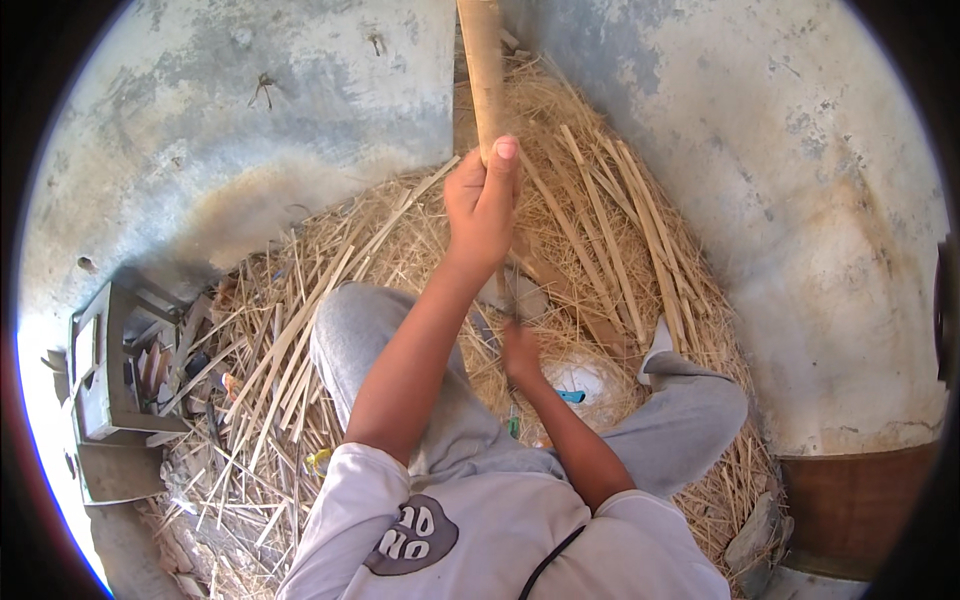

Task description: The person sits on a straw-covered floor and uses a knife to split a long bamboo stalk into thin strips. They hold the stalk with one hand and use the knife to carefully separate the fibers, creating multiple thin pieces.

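Our left hand (485,205) clamps the pale stave (484,75), its long axis pointing away from us; our blurred right hand (520,355) sits nearer us, its grip we cannot tell

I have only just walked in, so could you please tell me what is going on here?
A person is seated among pale strips and shavings. The left hand grips a long, flat wooden piece. The right hand is nearer the body; what it holds, if anything, is too blurred to tell.
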`<state>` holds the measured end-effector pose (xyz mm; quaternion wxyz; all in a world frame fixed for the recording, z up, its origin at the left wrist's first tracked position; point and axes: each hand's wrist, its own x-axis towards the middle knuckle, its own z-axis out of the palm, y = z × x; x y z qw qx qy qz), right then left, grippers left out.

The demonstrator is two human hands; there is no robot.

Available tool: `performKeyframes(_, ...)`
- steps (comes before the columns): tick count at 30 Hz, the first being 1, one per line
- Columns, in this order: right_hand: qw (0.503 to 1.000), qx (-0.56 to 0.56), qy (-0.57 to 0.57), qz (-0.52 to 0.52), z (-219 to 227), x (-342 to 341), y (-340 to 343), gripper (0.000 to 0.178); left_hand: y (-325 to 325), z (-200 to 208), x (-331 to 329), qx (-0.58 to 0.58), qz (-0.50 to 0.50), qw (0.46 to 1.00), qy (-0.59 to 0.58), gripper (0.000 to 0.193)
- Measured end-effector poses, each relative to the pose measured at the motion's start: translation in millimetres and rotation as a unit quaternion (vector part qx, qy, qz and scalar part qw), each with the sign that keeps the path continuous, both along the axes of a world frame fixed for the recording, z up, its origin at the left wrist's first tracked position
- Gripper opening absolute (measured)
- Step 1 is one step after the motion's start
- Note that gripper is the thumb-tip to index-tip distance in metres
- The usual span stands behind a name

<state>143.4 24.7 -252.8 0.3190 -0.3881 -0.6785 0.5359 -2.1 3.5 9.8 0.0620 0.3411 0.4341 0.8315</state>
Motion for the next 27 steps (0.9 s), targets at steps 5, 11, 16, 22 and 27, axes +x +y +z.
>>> performKeyframes(5,0.936,-0.323,-0.093,0.1,42,2,12,0.031,-4,-2,-12,0.005,0.054,0.998,-0.016,0.041)
performKeyframes(11,0.987,-0.089,0.134,-0.019,53,-15,2,0.032,-3,-3,-14,0.018,0.078,0.997,-0.012,0.042)
performKeyframes(16,0.988,-0.051,-0.142,0.038,-34,5,10,0.033,3,1,-14,0.012,0.086,0.996,-0.037,0.045)
performKeyframes(22,0.995,-0.088,-0.025,0.026,54,-9,26,0.035,-7,-1,-32,0.011,0.089,0.994,-0.059,0.047)
performKeyframes(27,0.989,-0.014,0.115,-0.094,26,2,2,0.03,1,0,-14,0.001,0.046,0.998,-0.031,0.047)
